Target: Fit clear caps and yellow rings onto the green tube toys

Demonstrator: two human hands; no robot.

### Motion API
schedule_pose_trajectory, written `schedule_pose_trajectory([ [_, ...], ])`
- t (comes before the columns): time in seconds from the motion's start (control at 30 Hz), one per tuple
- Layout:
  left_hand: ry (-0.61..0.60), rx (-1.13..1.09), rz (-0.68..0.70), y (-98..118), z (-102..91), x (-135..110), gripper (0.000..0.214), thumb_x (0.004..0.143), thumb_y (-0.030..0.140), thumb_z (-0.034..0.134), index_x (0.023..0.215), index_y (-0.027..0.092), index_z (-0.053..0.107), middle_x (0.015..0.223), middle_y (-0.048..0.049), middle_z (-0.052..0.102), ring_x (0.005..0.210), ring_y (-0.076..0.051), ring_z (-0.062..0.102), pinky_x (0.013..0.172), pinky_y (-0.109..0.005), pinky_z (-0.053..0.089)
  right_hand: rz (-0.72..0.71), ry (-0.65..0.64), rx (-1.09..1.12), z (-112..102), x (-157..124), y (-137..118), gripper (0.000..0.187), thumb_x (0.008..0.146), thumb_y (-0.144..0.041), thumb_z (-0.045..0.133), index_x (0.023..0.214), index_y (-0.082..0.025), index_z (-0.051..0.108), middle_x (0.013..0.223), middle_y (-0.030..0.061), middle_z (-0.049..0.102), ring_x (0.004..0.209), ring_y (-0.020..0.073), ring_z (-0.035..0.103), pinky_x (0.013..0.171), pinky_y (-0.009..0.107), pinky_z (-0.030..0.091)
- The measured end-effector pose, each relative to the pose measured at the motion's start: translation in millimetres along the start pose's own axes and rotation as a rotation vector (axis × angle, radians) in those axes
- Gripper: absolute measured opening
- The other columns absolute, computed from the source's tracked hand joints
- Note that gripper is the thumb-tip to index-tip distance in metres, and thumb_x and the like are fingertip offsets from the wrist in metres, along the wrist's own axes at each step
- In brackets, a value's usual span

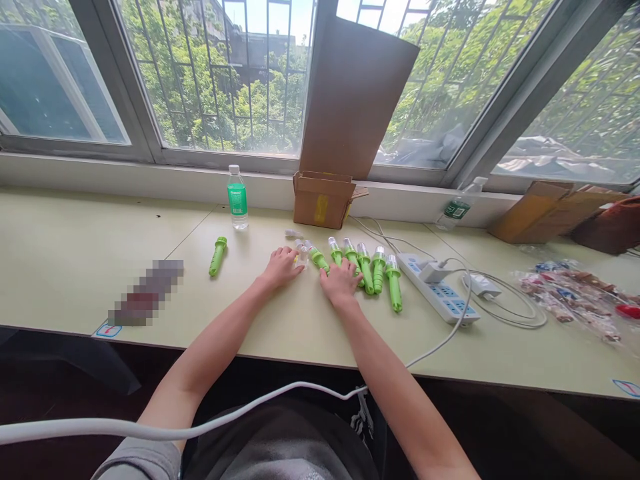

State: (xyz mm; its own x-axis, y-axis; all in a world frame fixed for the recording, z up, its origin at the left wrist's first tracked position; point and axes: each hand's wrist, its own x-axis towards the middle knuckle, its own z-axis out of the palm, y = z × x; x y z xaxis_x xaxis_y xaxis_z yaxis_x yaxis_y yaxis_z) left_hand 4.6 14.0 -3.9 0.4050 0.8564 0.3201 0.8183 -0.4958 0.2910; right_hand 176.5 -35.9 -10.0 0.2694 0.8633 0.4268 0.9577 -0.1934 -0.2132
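My left hand (pixel 281 268) rests on the table with its fingers curved round the near side of a small clear plastic cap (pixel 301 255). To the right, my right hand (pixel 341 281) lies over a row of green flashlight-like sticks with clear tops, its fingers apart and touching them. One such stick (pixel 317 257) slants between my two hands. Several more, among them a green stick (pixel 394 287) at the right end, lie side by side. A lone green stick (pixel 217 257) without a clear top lies left of my left hand. What my right fingertips press is partly hidden.
A water bottle (pixel 238 200) and a small cardboard box (pixel 323 200) stand at the back. A white power strip (pixel 440 290) with cables lies right of the sticks. Further right are bagged items (pixel 575 293). A white cable (pixel 240 413) crosses before my body.
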Motion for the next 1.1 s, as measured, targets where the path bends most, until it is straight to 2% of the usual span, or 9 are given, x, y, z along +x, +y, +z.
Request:
schedule_pose_trajectory([
  [0.13, 0.010, 0.001, 0.008, -0.1, -0.1, -0.1, 0.036, 0.086, 0.044, 0.053, 0.113, 0.021, 0.055, 0.117, -0.0108, 0.055, 0.112, -0.028, 0.049, 0.099, -0.041, 0.038, -0.013, 0.015, 0.027, 1.4, 1.2, -2.2, 0.027, 0.089, -0.029, 0.049, 0.101, -0.013, 0.068, 0.127, 0.0213, 0.048, 0.121, 0.0346, 0.039, 0.101, 0.057, 0.025],
  [0.3, 0.008, -0.009, -0.004, 0.5, -1.0, -0.5, 0.033, 0.085, 0.043, 0.055, 0.111, 0.023, 0.055, 0.118, -0.0085, 0.055, 0.113, -0.027, 0.048, 0.100, -0.041, 0.038, 0.014, 0.028, 0.069, 0.2, 1.5, -3.9, 0.029, 0.089, -0.027, 0.049, 0.111, -0.011, 0.060, 0.128, 0.0210, 0.048, 0.122, 0.0326, 0.040, 0.103, 0.054, 0.024],
  [0.5, 0.011, -0.013, 0.003, -0.1, -0.5, -0.5, 0.033, 0.086, 0.044, 0.053, 0.111, 0.023, 0.055, 0.118, -0.0089, 0.054, 0.112, -0.027, 0.049, 0.099, -0.041, 0.039, 0.007, 0.039, 0.020, 2.5, -0.6, -1.5, 0.028, 0.087, -0.032, 0.052, 0.101, -0.012, 0.067, 0.121, 0.0219, 0.052, 0.116, 0.0351, 0.044, 0.100, 0.054, 0.028],
  [0.7, 0.009, -0.006, 0.005, -0.2, 0.0, -0.8, 0.035, 0.086, 0.044, 0.053, 0.113, 0.022, 0.054, 0.119, -0.0102, 0.053, 0.112, -0.028, 0.049, 0.098, -0.041, 0.039, 0.027, -0.021, 0.024, -1.6, 0.1, -3.0, 0.040, 0.091, -0.043, 0.044, 0.094, -0.015, 0.072, 0.106, 0.0195, 0.060, 0.104, 0.0338, 0.052, 0.092, 0.051, 0.033],
  [0.9, 0.001, 0.002, -0.003, 0.7, -0.7, -1.1, 0.035, 0.086, 0.043, 0.053, 0.114, 0.022, 0.054, 0.119, -0.0099, 0.054, 0.114, -0.028, 0.048, 0.098, -0.041, 0.039, 0.080, -0.109, 0.071, -6.8, -0.2, -5.7, 0.050, 0.093, -0.051, 0.037, 0.100, -0.018, 0.074, 0.109, 0.0202, 0.058, 0.109, 0.0372, 0.047, 0.088, 0.052, 0.034],
  [1.0, -0.001, 0.008, -0.002, 0.5, -0.8, -0.9, 0.034, 0.086, 0.043, 0.053, 0.112, 0.022, 0.054, 0.119, -0.0100, 0.054, 0.113, -0.028, 0.049, 0.098, -0.041, 0.039, 0.105, -0.132, 0.096, -7.6, 0.8, -5.8, 0.047, 0.095, -0.042, 0.034, 0.101, -0.016, 0.073, 0.111, 0.0205, 0.056, 0.109, 0.0359, 0.047, 0.087, 0.049, 0.036],
  [1.1, 0.003, 0.014, 0.000, 0.0, -0.4, -0.8, 0.033, 0.086, 0.043, 0.052, 0.112, 0.022, 0.054, 0.119, -0.0098, 0.054, 0.113, -0.028, 0.049, 0.098, -0.041, 0.039, 0.101, -0.102, 0.133, -7.9, 1.9, -4.3, 0.043, 0.095, -0.029, 0.031, 0.102, -0.016, 0.072, 0.110, 0.0189, 0.055, 0.106, 0.0321, 0.050, 0.086, 0.043, 0.038],
])
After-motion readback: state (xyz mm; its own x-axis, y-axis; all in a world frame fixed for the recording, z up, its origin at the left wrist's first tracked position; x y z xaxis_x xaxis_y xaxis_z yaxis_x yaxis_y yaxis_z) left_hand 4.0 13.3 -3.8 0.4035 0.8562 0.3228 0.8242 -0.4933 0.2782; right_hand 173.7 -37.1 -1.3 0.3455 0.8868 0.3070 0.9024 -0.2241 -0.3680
